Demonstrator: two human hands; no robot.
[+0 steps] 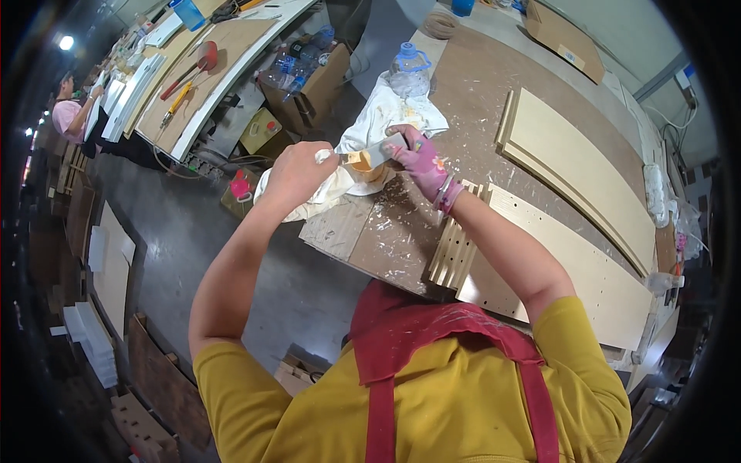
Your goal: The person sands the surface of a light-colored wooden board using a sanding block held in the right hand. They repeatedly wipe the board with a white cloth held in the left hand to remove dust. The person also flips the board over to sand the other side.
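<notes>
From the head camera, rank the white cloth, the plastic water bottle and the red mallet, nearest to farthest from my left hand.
From the left hand:
1. White cloth, right beneath and beside it on the table.
2. Plastic water bottle, beyond the cloth, up and to the right.
3. Red mallet, on the other bench, far upper left.

Pink flower-print glove, white rag, red apron, yellow shirt.
</notes>
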